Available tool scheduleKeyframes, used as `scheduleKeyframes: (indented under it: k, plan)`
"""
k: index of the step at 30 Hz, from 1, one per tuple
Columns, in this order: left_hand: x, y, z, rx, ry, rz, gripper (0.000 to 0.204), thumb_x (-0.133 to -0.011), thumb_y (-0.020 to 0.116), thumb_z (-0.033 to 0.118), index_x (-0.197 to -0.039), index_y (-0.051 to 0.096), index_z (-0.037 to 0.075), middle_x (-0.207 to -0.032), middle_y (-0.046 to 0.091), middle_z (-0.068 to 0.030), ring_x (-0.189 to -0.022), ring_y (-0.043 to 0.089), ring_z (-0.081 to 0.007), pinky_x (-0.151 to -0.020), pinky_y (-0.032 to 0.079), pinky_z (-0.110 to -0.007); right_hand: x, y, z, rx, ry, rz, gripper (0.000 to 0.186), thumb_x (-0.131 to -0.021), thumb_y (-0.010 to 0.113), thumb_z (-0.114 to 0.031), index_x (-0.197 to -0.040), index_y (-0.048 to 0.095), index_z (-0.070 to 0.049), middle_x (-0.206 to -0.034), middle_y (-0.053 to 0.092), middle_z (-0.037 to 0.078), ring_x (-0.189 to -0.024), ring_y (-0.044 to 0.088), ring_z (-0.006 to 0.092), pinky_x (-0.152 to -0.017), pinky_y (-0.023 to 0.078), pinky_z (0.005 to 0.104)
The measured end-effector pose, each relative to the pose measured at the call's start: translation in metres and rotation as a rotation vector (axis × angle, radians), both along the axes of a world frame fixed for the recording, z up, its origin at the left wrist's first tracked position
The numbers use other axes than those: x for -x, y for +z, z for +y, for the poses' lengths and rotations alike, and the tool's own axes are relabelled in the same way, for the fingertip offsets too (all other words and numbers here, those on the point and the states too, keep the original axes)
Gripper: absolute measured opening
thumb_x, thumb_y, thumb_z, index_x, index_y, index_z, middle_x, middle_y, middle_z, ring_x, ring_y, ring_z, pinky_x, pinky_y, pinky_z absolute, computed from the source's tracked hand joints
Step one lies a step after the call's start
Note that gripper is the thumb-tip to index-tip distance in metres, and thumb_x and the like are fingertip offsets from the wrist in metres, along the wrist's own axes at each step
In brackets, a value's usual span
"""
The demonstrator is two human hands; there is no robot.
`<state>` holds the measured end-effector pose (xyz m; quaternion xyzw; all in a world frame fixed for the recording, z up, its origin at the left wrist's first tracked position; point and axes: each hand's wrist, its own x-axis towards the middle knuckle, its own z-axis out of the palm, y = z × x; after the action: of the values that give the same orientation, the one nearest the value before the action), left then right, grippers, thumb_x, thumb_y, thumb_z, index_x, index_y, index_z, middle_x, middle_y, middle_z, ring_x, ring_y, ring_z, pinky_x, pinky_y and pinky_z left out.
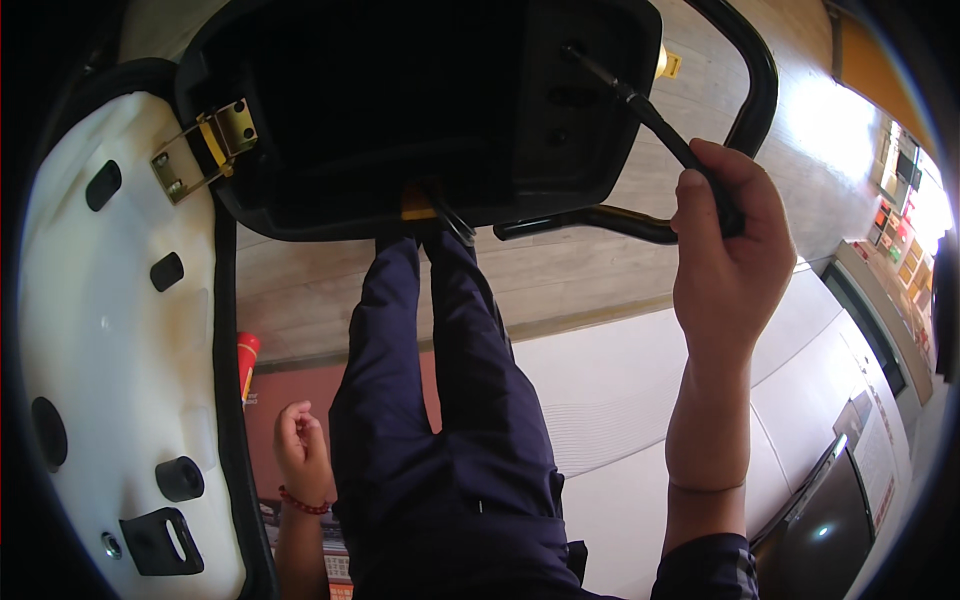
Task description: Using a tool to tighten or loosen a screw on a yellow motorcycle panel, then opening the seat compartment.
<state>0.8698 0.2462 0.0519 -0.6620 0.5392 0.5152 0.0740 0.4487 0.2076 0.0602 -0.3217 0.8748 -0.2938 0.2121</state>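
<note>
My right hand (735,240) is wrapped round the black handle of a screwdriver (655,120). Its silver shank slants up to the left, and the tip reaches a dark recess in the right part of a black storage tub (590,185). My left hand (303,440) hangs low beside my left thigh, fingers loosely curled, with nothing visible in them. To the left stands a raised seat (110,300), its pale underside facing the tub. A brass-coloured hinge (225,135) joins the seat and the tub. The tub's deep inside is too dark to make out.
A curved black tube rail (765,70) runs round the tub's right side. A yellow latch piece (418,205) and dark cable sit at its near edge. Behind my left hand is a red cylinder (247,350). White panels (610,380) and a dark screen (820,510) lie to the right.
</note>
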Motion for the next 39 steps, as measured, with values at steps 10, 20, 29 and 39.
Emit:
scheduleKeyframes:
  k: [10,20,29,39]
  plan:
    - [0.025,-0.011,-0.014,0.074,0.003,0.077,0.017,-0.084,0.047,-0.002,-0.100,0.052,-0.002,-0.086,0.053,-0.0065,-0.073,0.050,-0.0101,-0.066,0.043,-0.022,0.001,0.001,0.001,-0.019,0.109,0.125,0.013,-0.077,0.059,-0.001,-0.089,0.062,-0.001,-0.066,0.055,0.001,-0.057,0.048,0.0046,-0.053,0.037,0.0184]
    - [0.049,-0.019,-0.016,-0.002,0.069,0.173,0.018,-0.085,0.047,-0.001,-0.102,0.052,-0.001,-0.082,0.052,-0.0041,-0.067,0.046,-0.0069,-0.059,0.040,-0.018,0.000,-0.002,0.005,0.007,0.148,0.178,0.014,-0.075,0.059,0.001,-0.088,0.062,-0.001,-0.067,0.056,0.003,-0.057,0.049,0.0064,-0.053,0.039,0.0196]
    - [0.050,-0.024,-0.012,0.062,0.003,0.182,0.017,-0.084,0.048,0.000,-0.101,0.052,-0.001,-0.081,0.052,-0.0046,-0.066,0.046,-0.0071,-0.056,0.039,-0.019,0.002,-0.004,0.004,0.042,0.181,0.193,0.014,-0.075,0.059,0.001,-0.089,0.062,-0.001,-0.066,0.055,0.002,-0.057,0.049,0.0056,-0.053,0.038,0.0188]
    - [0.052,-0.026,-0.012,0.038,0.018,0.194,0.018,-0.083,0.048,-0.002,-0.100,0.053,-0.002,-0.085,0.053,-0.0057,-0.068,0.047,-0.0077,-0.059,0.041,-0.019,0.001,-0.004,0.003,0.047,0.166,0.184,0.014,-0.075,0.059,0.002,-0.088,0.062,0.000,-0.067,0.055,0.003,-0.057,0.049,0.0057,-0.053,0.038,0.0189]
